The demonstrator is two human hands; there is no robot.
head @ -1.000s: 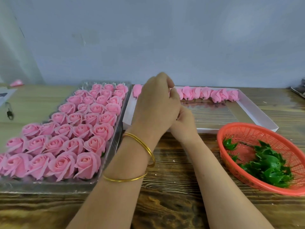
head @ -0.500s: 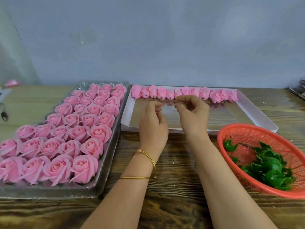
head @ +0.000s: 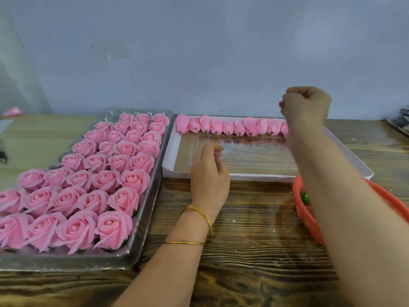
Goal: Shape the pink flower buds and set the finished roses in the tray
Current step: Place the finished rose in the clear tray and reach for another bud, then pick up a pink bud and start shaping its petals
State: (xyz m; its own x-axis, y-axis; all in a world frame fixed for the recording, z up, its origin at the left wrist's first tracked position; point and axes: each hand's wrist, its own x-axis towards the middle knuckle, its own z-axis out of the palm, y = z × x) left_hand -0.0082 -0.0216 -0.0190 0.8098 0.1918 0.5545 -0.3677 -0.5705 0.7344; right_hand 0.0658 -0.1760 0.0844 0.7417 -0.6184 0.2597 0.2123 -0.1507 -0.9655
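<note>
A clear plastic tray (head: 141,251) on the left holds several rows of finished pink roses (head: 124,178). A row of unshaped pink buds (head: 228,127) lies along the far edge of a white shallow box (head: 243,177). My left hand (head: 209,171) hovers at the box's near edge with its fingers curled in a pinch. My right hand (head: 307,107) is raised above the right end of the bud row, fingers curled tight. A faint clear film (head: 254,151) seems to stretch between the two hands. Neither hand holds a bud.
An orange plastic basket (head: 305,213) with green leaves (head: 305,196) sits at the right, mostly hidden behind my right forearm. The wooden table runs to a grey wall. A dark object (head: 398,122) lies at the far right edge.
My hands were together in front of the box; they have drawn apart. The right hand rose up and to the right, while the left stayed low near the box's front edge.
</note>
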